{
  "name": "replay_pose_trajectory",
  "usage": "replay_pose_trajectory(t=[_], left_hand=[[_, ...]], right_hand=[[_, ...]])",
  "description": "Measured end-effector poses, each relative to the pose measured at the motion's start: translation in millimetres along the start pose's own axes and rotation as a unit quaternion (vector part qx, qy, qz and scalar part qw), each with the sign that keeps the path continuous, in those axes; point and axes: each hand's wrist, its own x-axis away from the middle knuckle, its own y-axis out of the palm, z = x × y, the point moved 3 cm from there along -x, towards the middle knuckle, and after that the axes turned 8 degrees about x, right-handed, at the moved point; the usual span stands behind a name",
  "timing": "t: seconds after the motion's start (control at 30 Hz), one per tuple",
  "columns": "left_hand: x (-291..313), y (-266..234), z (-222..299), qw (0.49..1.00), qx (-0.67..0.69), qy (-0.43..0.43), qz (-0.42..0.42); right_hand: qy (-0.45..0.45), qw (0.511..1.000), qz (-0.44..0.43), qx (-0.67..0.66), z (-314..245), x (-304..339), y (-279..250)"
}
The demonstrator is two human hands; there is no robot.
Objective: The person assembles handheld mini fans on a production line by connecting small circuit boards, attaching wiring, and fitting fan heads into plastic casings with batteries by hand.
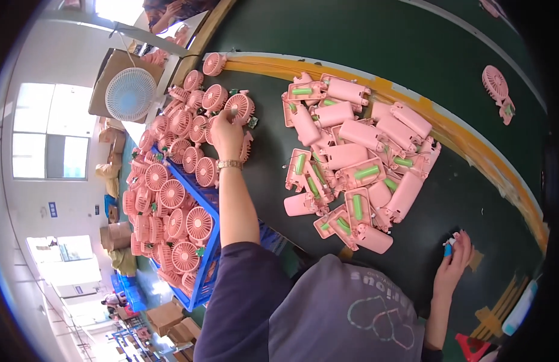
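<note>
A white wall (41, 208) with bright windows (50, 133) stands left of the blue crate (211, 250). The dark green table (466, 199) stretches right of that crate, crossed by a raised edge covered in yellow tape (466, 151). Right of the crate, a heap of pink handles (346, 155), several open with green batteries (367, 173) showing, lies between the two hands. Cardboard boxes (165, 317) sit on the floor behind the crate, and a white round fan (130, 93) stands beyond it. Pink fan heads (172, 193) fill the crate and spill past its far end onto the table. There the left hand (227, 137) has bent fingers on one fan head (238, 107); whether they grip cannot be told. Far right of the crate, the right hand (452, 265) curls toward a small white part (452, 241); its grip is unclear too.
</note>
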Motion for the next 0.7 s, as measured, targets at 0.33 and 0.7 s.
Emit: replay_pose_trajectory(t=[0.33, 0.7], left_hand=[[6.5, 28.3, -23.4, 0.969, -0.215, 0.063, -0.105], [72.2, -36.7, 121.4, 0.879, 0.444, 0.052, -0.164]], right_hand=[[0.318, 0.830, 0.098, -0.447, -5.0, -4.5, -4.4], [0.364, 0.733, 0.082, -0.568, -1.9, 0.6, -29.5]])
